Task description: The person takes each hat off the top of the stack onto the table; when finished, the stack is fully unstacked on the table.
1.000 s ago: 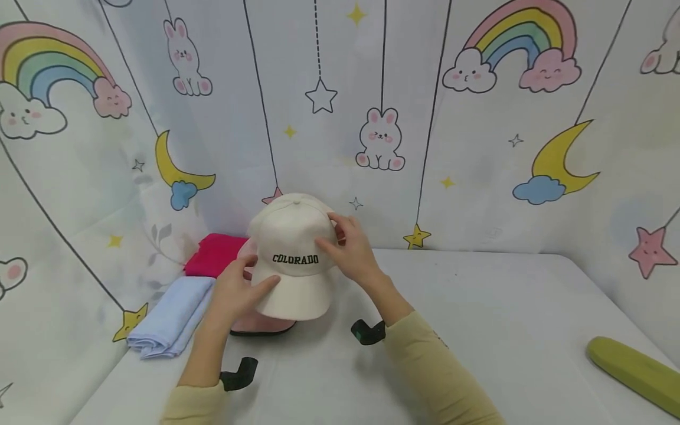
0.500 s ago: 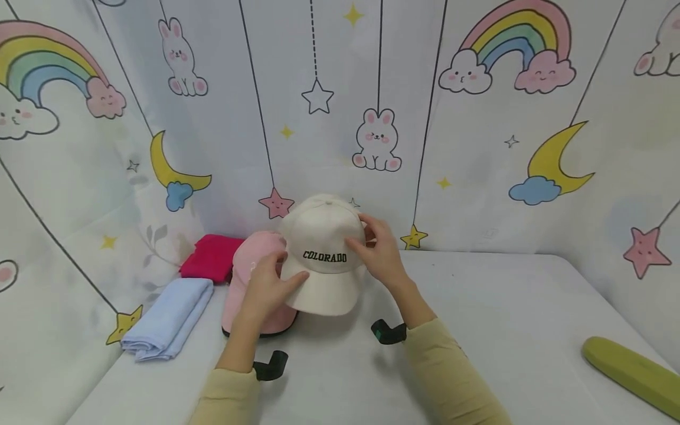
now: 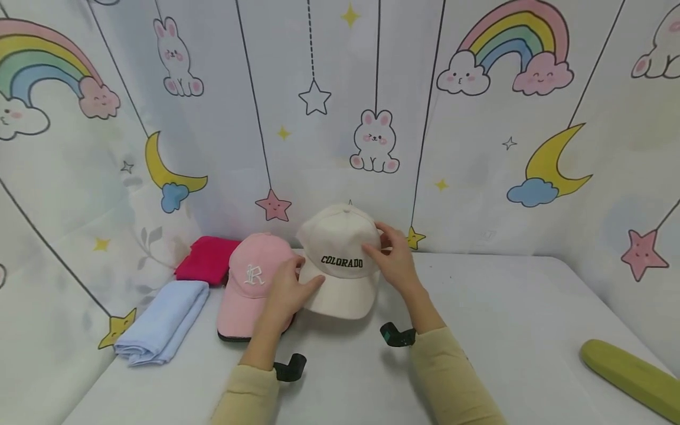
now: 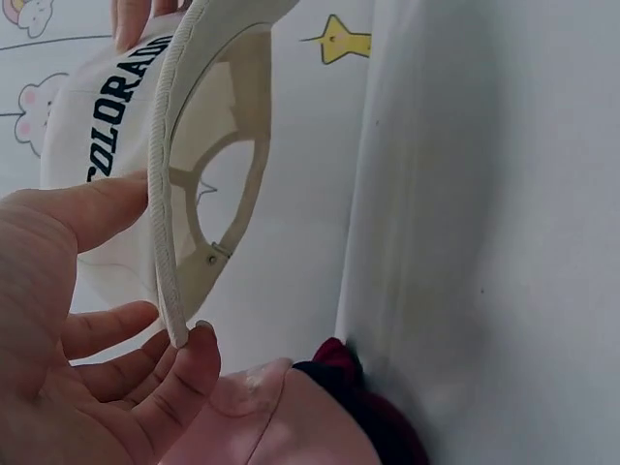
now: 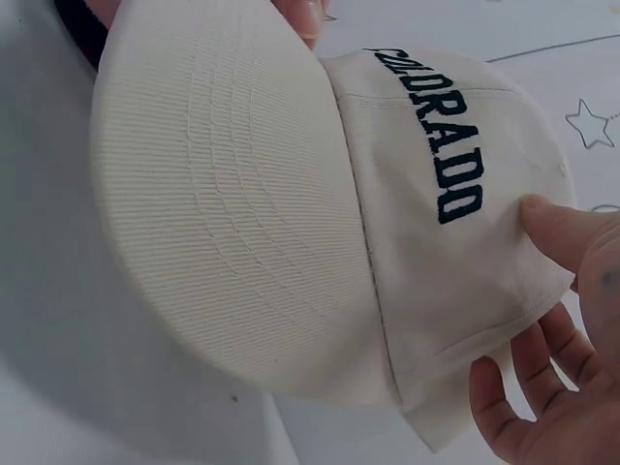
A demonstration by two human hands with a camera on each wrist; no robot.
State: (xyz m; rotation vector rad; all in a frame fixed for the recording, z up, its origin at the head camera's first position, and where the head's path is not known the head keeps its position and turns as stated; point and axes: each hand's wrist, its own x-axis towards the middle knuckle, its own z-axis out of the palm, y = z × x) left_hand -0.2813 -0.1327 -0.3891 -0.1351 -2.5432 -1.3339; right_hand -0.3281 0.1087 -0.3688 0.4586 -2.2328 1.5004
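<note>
Pinched white cap (image 3: 344,260) by brim with left hand (image 3: 288,289), by crown with right hand (image 3: 395,261); held it brim-down just beside pink cap (image 3: 248,295), couldn't tell if touching table (image 3: 504,330). Likely mid-placement; next, needed lowering steadily, then letting go.

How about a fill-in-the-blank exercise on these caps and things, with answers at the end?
The word on the white cap is ____.
The pink cap bears the letter ____.
The left hand holds the white cap by its ____.
On the table, the long green object lies on the ____ side.

Missing words: COLORADO; R; brim; right.
</note>
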